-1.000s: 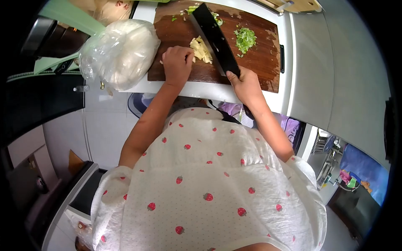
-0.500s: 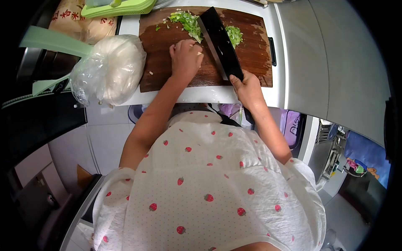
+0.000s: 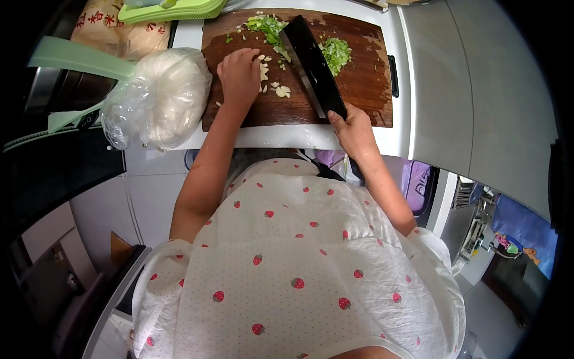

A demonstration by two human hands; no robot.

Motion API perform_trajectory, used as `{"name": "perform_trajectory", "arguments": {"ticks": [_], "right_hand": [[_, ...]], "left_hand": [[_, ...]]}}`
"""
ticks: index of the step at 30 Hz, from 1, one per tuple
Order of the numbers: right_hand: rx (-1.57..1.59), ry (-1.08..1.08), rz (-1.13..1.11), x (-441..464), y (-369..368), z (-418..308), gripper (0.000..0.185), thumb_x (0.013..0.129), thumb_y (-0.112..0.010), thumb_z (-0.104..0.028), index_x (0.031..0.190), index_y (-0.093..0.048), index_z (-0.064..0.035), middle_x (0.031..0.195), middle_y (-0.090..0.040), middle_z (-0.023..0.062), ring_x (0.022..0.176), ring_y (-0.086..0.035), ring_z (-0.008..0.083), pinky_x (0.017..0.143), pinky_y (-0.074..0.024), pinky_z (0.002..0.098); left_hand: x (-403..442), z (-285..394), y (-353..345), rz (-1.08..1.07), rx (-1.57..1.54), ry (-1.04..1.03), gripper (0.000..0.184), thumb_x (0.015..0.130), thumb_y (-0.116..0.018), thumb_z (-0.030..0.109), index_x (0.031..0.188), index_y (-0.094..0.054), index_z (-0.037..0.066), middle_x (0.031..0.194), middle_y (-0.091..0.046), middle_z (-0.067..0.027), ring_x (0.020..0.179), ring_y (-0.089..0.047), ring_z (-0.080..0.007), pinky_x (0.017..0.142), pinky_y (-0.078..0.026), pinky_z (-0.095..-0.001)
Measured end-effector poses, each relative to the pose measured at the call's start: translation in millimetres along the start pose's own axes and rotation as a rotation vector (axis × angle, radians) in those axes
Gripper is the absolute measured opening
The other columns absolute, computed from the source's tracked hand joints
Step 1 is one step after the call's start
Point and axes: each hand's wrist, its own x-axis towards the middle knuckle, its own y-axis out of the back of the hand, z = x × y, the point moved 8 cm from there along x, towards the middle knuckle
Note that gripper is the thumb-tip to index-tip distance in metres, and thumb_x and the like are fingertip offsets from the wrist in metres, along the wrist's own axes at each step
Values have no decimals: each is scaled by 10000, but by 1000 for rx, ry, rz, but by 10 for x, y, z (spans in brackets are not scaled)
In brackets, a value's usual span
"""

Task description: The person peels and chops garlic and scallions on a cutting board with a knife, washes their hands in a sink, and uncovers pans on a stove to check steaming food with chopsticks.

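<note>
My right hand (image 3: pixel 357 131) is wrapped around the handle of a black cleaver (image 3: pixel 317 69), whose broad blade slants up and left over the cutting board (image 3: pixel 227 33). Close to the blade's left side lie pale garlic slices (image 3: pixel 283 91), with more garlic slices (image 3: pixel 263 70) beside my left hand (image 3: pixel 240 75). That hand rests on the left part of the board, fingers loosely bent and apart from the blade; I see nothing held in it. Chopped greens (image 3: pixel 269 30) lie at the top, left of the blade, and a finer green pile (image 3: pixel 336 55) lies on its right.
A clear plastic bag (image 3: pixel 164 99) with something white inside stands left of the board. Behind it are a printed sack (image 3: pixel 119 33) and a green tray (image 3: pixel 173 12). The white counter edge (image 3: pixel 287 139) runs in front of me; a grey panel (image 3: pixel 442 90) stands to the right.
My left hand has moved left, away from the cleaver, and the garlic slices it covered now show. The right hand and cleaver have hardly moved.
</note>
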Motion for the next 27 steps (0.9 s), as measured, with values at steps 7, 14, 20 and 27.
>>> {"name": "perform_trajectory", "arguments": {"ticks": [7,14,20,27], "right_hand": [[-245,92,86,-52,16,-159,187,858,-581,-145,979,-616,-7,758,-607,252,778,-599,419,668,-466,449],[-64,236,64,-5,-35,-171,122,867,-587,-139,895,-608,-21,645,-610,183,567,-591,347,548,-473,389],[945,-299,-470,-20,-366,-129,167,892,-593,-144,775,-511,-60,563,-470,4,418,-399,85,407,-344,229],[1147,-483,-646,66,-637,-64,128,910,-583,-187,884,-489,-104,576,-459,14,420,-368,81,389,-339,251]], "left_hand": [[88,139,-61,-231,150,-45,153,821,-613,157,946,-688,113,941,-651,-80,928,-574,-278,848,-388,-426],[-11,-36,269,72,-537,340,191,914,-534,181,998,-664,69,921,-659,-73,897,-594,-247,825,-451,-374],[-227,-17,-78,-81,-1541,828,513,992,-319,409,1216,-512,-10,1162,-589,-130,1076,-547,-247,937,-413,-385],[-275,415,-103,-365,-2340,778,634,985,-199,484,1289,-433,-19,1289,-513,-149,1209,-465,-281,1049,-324,-418]]}}
